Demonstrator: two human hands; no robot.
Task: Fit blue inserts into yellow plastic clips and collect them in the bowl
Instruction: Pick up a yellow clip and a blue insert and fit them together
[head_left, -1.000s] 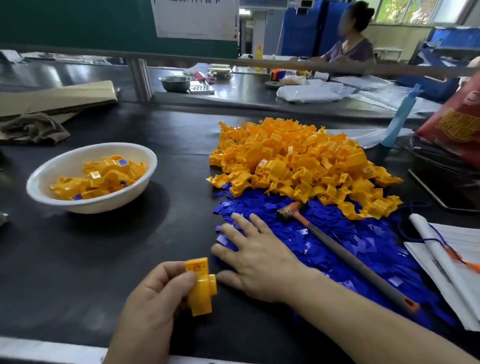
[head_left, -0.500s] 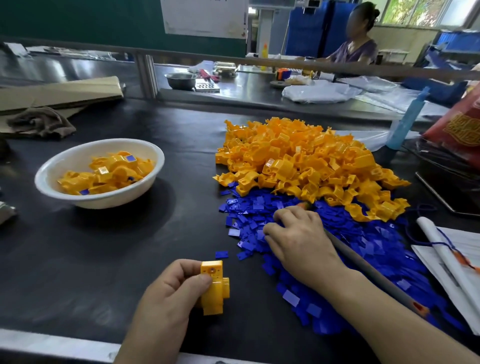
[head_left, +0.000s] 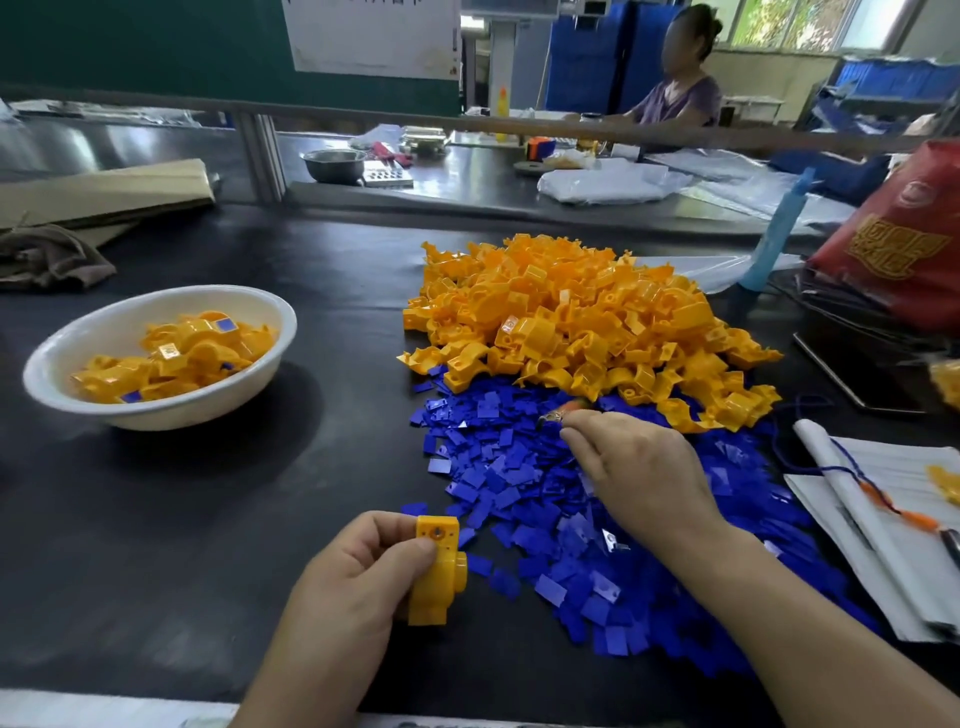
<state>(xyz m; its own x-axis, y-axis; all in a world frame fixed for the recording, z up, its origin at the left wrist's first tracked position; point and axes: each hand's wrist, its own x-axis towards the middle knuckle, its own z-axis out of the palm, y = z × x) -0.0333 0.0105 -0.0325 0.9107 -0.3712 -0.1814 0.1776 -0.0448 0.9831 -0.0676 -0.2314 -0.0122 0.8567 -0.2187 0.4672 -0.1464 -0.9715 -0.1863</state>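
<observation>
My left hand (head_left: 353, 587) holds one yellow clip (head_left: 436, 566) upright near the table's front edge. My right hand (head_left: 639, 473) lies knuckles-up on the spread of blue inserts (head_left: 498, 467), fingertips curled together beside a small hammer head (head_left: 558, 414). The hammer's handle is hidden under that hand and arm, and I cannot see what the fingertips pinch. Behind the inserts rises a big heap of yellow clips (head_left: 571, 322). At the left stands a white bowl (head_left: 156, 415) holding several clips, some with blue inserts showing.
Folded papers (head_left: 883, 519) lie at the right edge, with a red bag (head_left: 904, 244) and a blue bottle (head_left: 774, 239) behind them. Cardboard (head_left: 104, 192) and a cloth (head_left: 47, 260) sit far left. A person (head_left: 675, 88) works at the bench beyond the rail.
My right hand slid from the near left edge of the blue inserts up to the hammer head and curled its fingers. My left hand kept the yellow clip, shifting slightly right.
</observation>
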